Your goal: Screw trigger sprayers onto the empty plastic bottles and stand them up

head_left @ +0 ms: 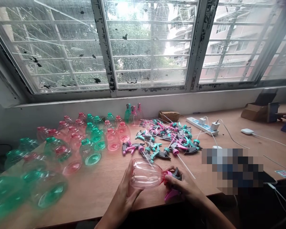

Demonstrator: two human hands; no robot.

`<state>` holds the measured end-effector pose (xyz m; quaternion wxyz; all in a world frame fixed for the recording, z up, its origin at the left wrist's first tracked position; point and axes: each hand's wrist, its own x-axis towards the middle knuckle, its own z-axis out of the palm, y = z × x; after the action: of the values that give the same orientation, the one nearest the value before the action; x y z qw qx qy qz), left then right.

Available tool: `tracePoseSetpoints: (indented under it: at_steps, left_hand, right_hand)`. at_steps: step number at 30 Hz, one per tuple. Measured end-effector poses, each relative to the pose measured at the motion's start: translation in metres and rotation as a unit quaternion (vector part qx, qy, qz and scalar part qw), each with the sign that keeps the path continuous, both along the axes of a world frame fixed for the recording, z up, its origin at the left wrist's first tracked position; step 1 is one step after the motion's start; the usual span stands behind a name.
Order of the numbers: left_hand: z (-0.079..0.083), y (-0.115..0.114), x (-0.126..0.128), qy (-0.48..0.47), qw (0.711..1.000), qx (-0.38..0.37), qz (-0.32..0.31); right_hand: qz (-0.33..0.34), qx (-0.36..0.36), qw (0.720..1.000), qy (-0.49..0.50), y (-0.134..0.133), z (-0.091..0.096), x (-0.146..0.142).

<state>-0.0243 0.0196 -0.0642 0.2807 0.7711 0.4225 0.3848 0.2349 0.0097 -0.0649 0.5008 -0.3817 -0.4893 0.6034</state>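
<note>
A clear pink plastic bottle (145,174) lies on its side above the wooden table's (100,187) front edge. My left hand (126,190) is wrapped round its body from below. My right hand (182,184) is closed on a pink and grey trigger sprayer head (173,183) at the bottle's neck. Behind my hands lies a heap of loose pink and teal trigger sprayers (164,140) with white dip tubes.
Several open pink and green bottles (85,143) stand at the left, up to the wall. Three capped spray bottles (132,114) stand under the window. A white power strip (201,125) with cables, a white charger (247,131) and a cardboard box (254,111) lie at the right. Another person's hand (284,117) shows at the far right.
</note>
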Motion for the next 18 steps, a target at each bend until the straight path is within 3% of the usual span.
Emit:
tracePoseSetpoints:
  at_steps: [6, 18]
  left_hand:
    - [0.0001, -0.0025, -0.0014, 0.003, 0.999, -0.043, -0.007]
    - [0.0006, -0.0032, -0.0024, 0.001, 1.000, -0.018, -0.003]
  right_hand:
    - [0.009, 0.014, 0.999, -0.032, -0.0006, -0.0011, 0.0001]
    - [0.005, 0.000, 1.000, -0.009, -0.0011, 0.0007, -0.0012]
